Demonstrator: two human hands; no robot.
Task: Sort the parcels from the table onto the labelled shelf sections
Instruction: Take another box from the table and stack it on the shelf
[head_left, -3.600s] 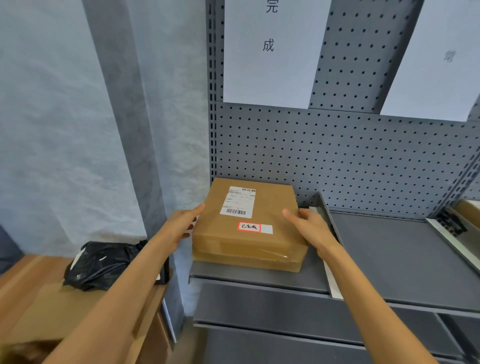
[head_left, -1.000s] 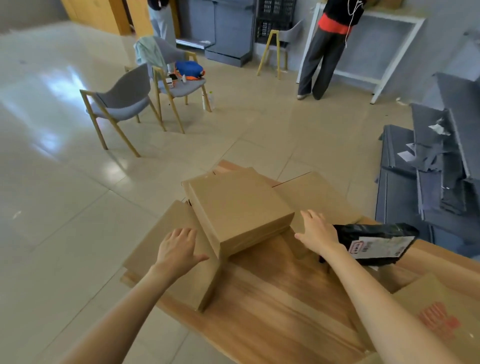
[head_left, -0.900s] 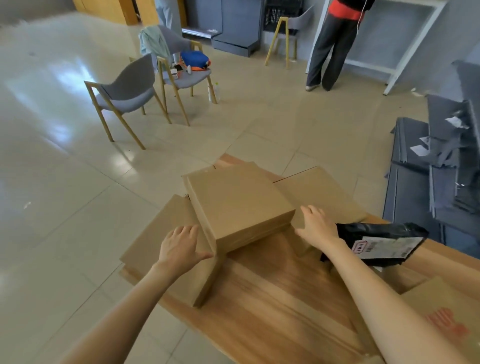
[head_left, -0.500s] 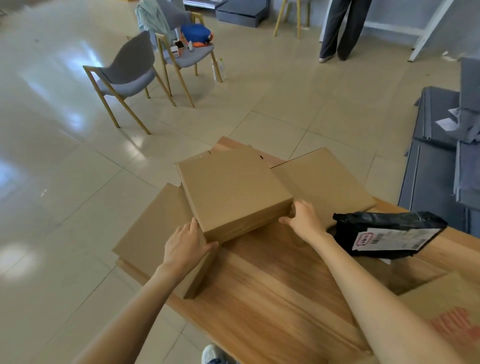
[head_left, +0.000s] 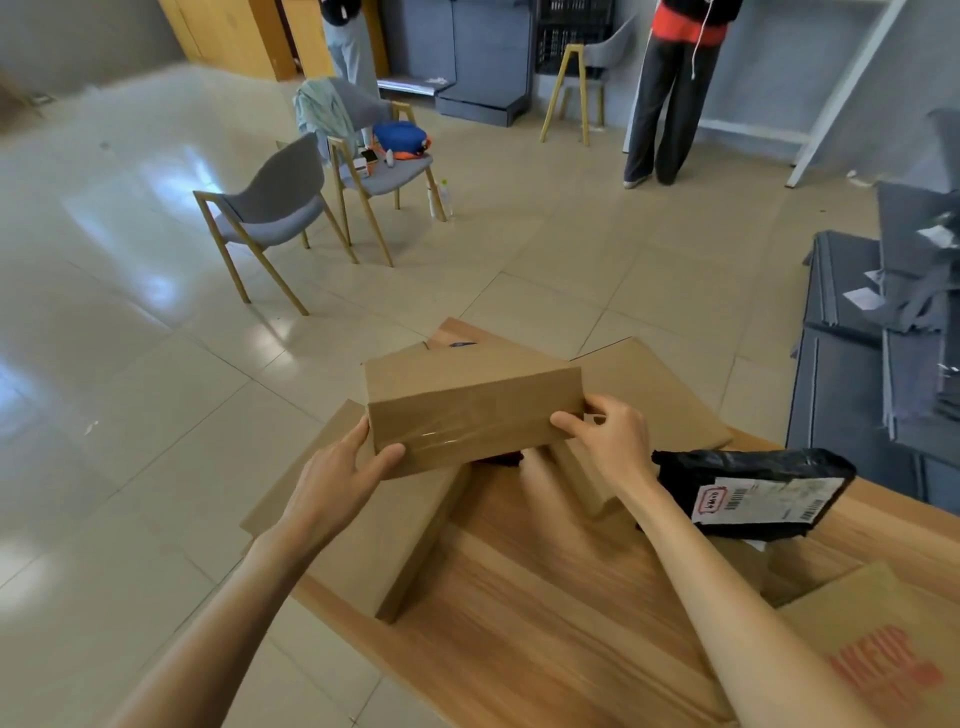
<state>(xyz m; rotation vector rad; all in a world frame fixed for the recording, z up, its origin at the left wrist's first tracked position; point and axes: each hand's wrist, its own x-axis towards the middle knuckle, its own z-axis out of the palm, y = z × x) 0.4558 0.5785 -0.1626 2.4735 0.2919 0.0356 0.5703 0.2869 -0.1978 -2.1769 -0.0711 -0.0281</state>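
The left hand (head_left: 337, 475) grips the near left corner of a brown cardboard parcel (head_left: 470, 402), thumb curled up onto its taped front face and fingers tucked behind the left end. The right hand (head_left: 605, 439) pinches the near right corner, fingers curled round the edge. Half a second ago both hands were only settling against this box while it lay flat on the stack; now its near side is tipped up toward the person and it hangs clear of the counter (head_left: 545, 597) in both hands. So the pick looks made, and the parcel should be ready to carry off once its label is read; no label shows on the faces in view.

Under and just left of the left hand lies a flat cardboard box (head_left: 374, 535) overhanging the counter edge. Beyond the right hand another flat box (head_left: 654, 395) rests on the counter. Just right of the right wrist sits a black poly mailer (head_left: 753, 493) with a white shipping label facing up. These remain to be sorted.
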